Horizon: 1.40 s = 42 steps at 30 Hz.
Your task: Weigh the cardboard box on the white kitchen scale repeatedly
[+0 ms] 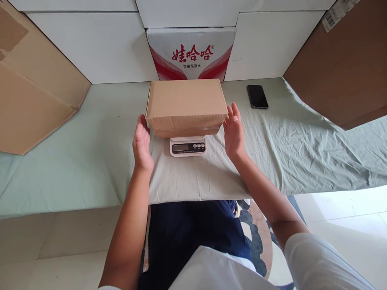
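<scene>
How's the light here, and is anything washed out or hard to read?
Head view: floor tiles at lower right look washed out; head view: soft shadow on the cloth, left of the box; head view: tiny button labels on the scale too small to read.

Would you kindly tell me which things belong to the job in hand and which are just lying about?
In use:
digital scale
closed cardboard box, resting on it
left hand and right hand, at the box's sides

Apparently just lying about:
black smartphone
Wahaha water carton
large carton at left
large carton at right
</scene>
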Each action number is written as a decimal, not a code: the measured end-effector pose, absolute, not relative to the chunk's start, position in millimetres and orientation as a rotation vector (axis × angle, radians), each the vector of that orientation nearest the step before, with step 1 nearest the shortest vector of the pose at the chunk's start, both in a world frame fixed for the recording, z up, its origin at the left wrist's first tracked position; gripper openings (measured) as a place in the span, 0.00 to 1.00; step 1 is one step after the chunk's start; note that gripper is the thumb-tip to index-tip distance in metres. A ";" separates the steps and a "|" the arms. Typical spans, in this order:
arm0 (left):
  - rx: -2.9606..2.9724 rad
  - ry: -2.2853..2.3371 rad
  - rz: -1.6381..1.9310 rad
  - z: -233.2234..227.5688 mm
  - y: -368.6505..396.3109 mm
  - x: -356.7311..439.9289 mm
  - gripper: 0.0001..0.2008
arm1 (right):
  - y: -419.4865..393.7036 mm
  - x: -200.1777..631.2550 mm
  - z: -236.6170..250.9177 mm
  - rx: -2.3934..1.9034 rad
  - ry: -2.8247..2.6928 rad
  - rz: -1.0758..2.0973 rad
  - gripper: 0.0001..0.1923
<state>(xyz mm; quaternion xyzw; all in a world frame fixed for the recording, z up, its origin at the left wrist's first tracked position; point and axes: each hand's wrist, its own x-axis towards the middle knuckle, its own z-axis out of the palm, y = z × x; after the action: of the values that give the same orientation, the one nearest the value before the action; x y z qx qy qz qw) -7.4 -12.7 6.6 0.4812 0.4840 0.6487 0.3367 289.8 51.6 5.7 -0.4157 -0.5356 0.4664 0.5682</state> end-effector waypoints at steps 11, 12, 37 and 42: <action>1.373 1.275 1.662 -9.0 -6.3 -16.2 0.50 | 53.7 291.5 1.4 -0.953 -1.262 1.120 0.45; 1.378 1.278 1.653 -8.8 -6.1 -16.9 0.50 | 54.4 292.1 0.4 -0.956 -1.282 1.115 0.45; 1.380 1.241 1.614 -7.0 -6.8 -17.3 0.48 | 51.7 286.9 14.9 -0.987 -1.412 1.062 0.49; 1.370 1.237 1.604 -3.9 -8.8 -12.6 0.49 | 56.2 287.3 11.4 -0.989 -1.403 1.077 0.48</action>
<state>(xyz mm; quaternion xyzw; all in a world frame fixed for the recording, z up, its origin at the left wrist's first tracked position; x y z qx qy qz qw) -12.6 -8.8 -3.9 0.5267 0.4756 0.6166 0.3408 287.3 56.2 11.4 -0.4140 -0.5874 0.4510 0.5293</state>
